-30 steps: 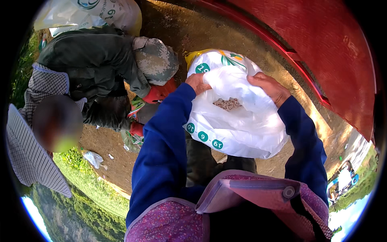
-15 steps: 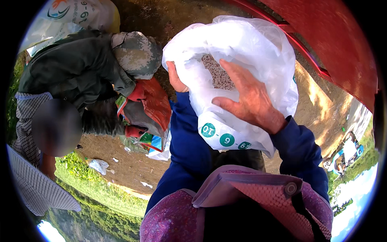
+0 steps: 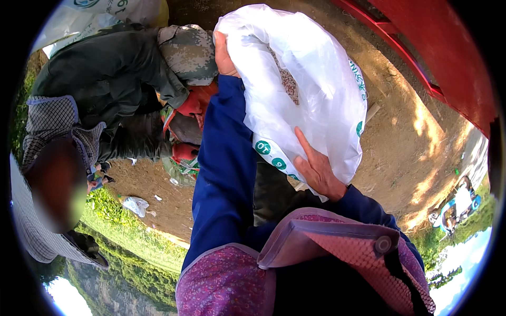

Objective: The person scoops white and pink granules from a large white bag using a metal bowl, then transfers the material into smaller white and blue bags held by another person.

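Observation:
A large white plastic bag point(image 3: 321, 105) with green printed circles stands before me, its mouth folded partly closed. Through the gap show small pinkish-brown granules point(image 3: 289, 84). My left hand point(image 3: 225, 57) grips the bag's rim at its far left side, the fingers partly hidden behind the plastic. Against the near right side of the bag lies my right hand point(image 3: 320, 174), its index finger stretched out and its thumb apart. It touches the plastic without visibly pinching it.
At left a bent-over person in a dark jacket point(image 3: 100, 79) and camouflage cap, wearing red gloves point(image 3: 185, 151), works close to my left arm. Another person in a checked hat point(image 3: 50, 126) is nearer. A red metal panel point(image 3: 437, 47) rises at far right. A white plastic scrap point(image 3: 136, 205) lies on the dirt.
The bag has shifted away and turned, and its mouth has narrowed. My right hand has come back from over the opening to the bag's near side. My left hand has moved farther out with the rim.

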Available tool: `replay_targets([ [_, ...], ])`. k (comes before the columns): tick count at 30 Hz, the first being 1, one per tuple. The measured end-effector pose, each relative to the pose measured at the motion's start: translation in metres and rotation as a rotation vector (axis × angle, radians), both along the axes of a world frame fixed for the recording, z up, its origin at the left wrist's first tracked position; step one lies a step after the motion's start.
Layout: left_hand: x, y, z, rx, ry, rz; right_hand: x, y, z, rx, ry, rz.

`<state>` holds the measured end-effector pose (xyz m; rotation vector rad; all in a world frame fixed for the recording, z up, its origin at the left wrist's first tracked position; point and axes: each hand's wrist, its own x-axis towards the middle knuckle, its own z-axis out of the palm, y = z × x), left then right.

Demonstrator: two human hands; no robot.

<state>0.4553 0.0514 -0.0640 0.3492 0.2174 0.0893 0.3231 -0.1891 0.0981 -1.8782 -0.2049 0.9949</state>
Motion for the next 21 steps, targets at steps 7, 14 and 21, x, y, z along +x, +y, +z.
replay_targets([
  [7,0.025,0.021,-0.009,0.317,0.489,-0.196,-0.017,-0.049,-0.039,-0.483,-0.553,0.797],
  [14,-0.038,0.022,0.027,0.995,1.045,0.090,0.047,-0.107,-0.047,-0.327,-0.296,0.801],
  [21,-0.030,-0.107,0.081,1.512,1.304,0.097,0.085,-0.042,-0.038,-0.088,-0.263,0.205],
])
